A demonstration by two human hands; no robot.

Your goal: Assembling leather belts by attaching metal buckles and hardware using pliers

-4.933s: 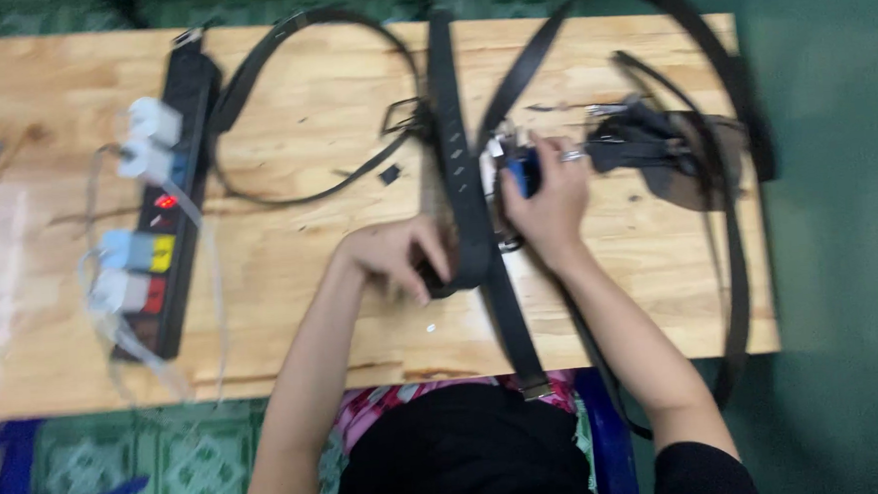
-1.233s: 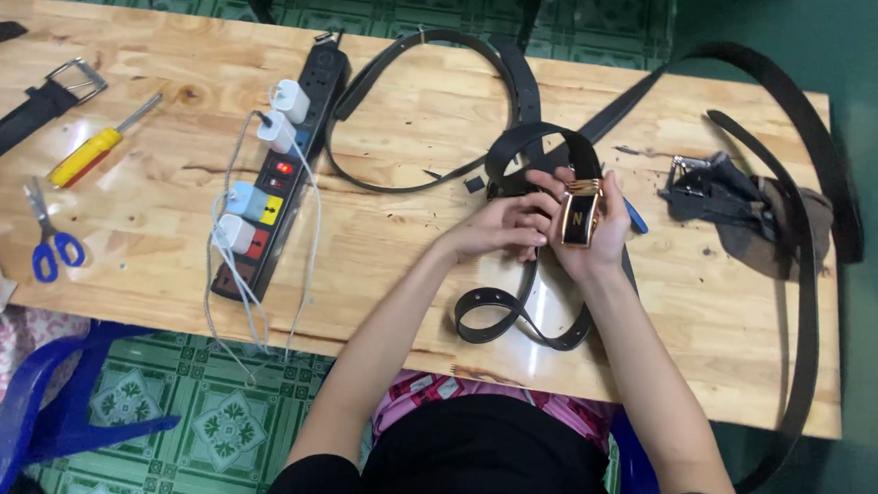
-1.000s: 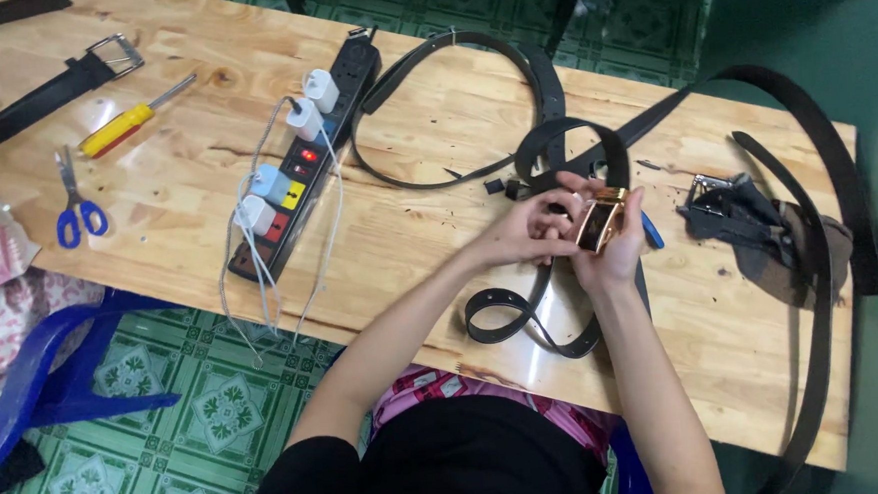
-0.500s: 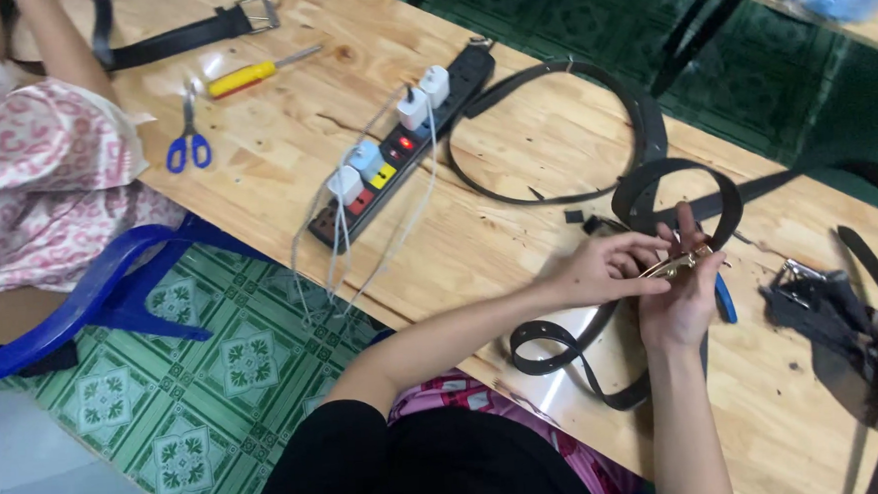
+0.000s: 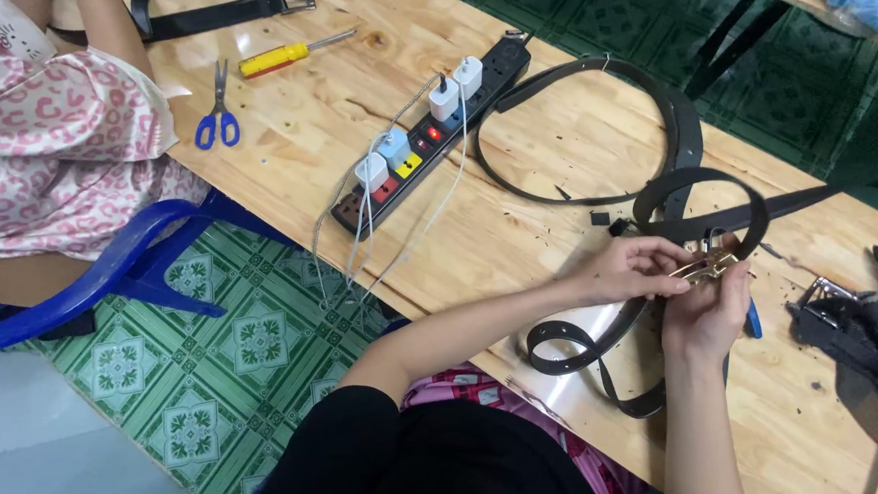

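Both hands meet over the near edge of the wooden bench (image 5: 574, 140). The left hand (image 5: 632, 269) and right hand (image 5: 708, 308) are pressed together, each pinching a brass-coloured buckle (image 5: 708, 266) fixed to a black belt (image 5: 604, 334). The belt loops above the hands and curls down past the bench edge. Further along the bench lie a second belt (image 5: 678, 129), a black power strip (image 5: 424, 143) with white chargers, blue-handled scissors (image 5: 217, 118) and a yellow-handled screwdriver (image 5: 289, 54). A neighbouring person in patterned pink sits on a blue chair (image 5: 110, 274).
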